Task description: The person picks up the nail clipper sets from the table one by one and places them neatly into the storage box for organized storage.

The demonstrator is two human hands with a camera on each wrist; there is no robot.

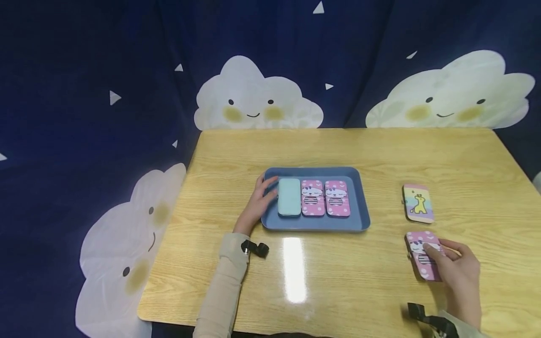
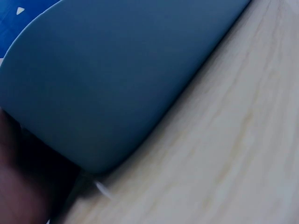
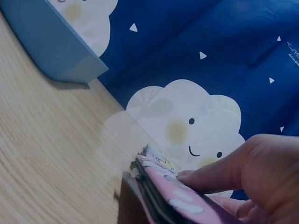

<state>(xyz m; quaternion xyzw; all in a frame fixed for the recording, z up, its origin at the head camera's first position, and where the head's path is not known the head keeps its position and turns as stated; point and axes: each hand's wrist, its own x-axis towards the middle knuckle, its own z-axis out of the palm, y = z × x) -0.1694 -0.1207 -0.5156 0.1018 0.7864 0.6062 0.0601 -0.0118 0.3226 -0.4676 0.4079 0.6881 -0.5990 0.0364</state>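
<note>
A blue tray (image 1: 319, 226) holds a mint-green case (image 1: 289, 197) and two pink cases with a white cartoon animal, one in the middle (image 1: 313, 198) and one farther right (image 1: 337, 199), side by side. My left hand (image 1: 256, 203) rests at the tray's left rim, fingers extended over it toward the mint case; whether they touch the case I cannot tell. Another pink case (image 1: 424, 256) of the same design is pinched between the thumb and fingers of my right hand (image 1: 458, 265), tilted, near the table's front right. In the right wrist view its dark side edge and metal clasp show.
A pastel striped case with a yellow giraffe (image 1: 418, 203) lies on the wooden table (image 1: 338, 281), right of the tray and just beyond my right hand. Behind the table hangs a dark blue curtain (image 1: 346, 47) with white clouds.
</note>
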